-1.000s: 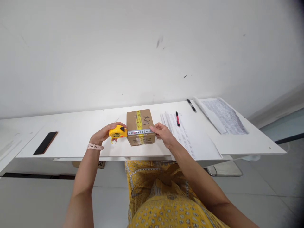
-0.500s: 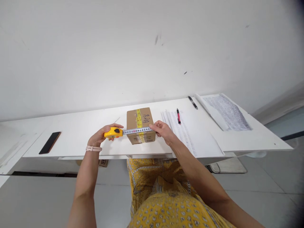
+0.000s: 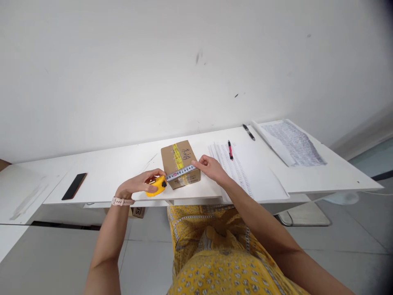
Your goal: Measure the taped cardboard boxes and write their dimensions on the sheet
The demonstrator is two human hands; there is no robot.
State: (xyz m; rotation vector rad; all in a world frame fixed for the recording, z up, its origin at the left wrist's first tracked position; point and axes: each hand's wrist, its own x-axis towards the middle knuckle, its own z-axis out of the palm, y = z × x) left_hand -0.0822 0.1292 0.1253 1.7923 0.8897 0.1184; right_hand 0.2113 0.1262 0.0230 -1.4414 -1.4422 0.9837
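Note:
A small cardboard box (image 3: 167, 158) with yellow tape and handwriting on top sits on the white desk, turned slightly. My left hand (image 3: 139, 184) is closed around a yellow tape measure (image 3: 157, 187) beside the box's left front corner. Its silver blade (image 3: 181, 172) runs out across the box along the front top edge, numbers facing up. At the right front corner, my right hand (image 3: 211, 167) pinches the blade's end between thumb and finger, touching the box.
Right of the box lie printed sheets (image 3: 260, 180) with a red and black pen (image 3: 230, 150) on them. A black pen (image 3: 248, 132) and a paper in a sleeve (image 3: 294, 143) are farther right. At left lies a dark phone (image 3: 74, 186). A white wall (image 3: 123, 73) rises behind the desk.
My left hand has moved right and nearer me with the tape measure, shortening and slanting the blade. The box has turned slightly. My right hand stays at its corner.

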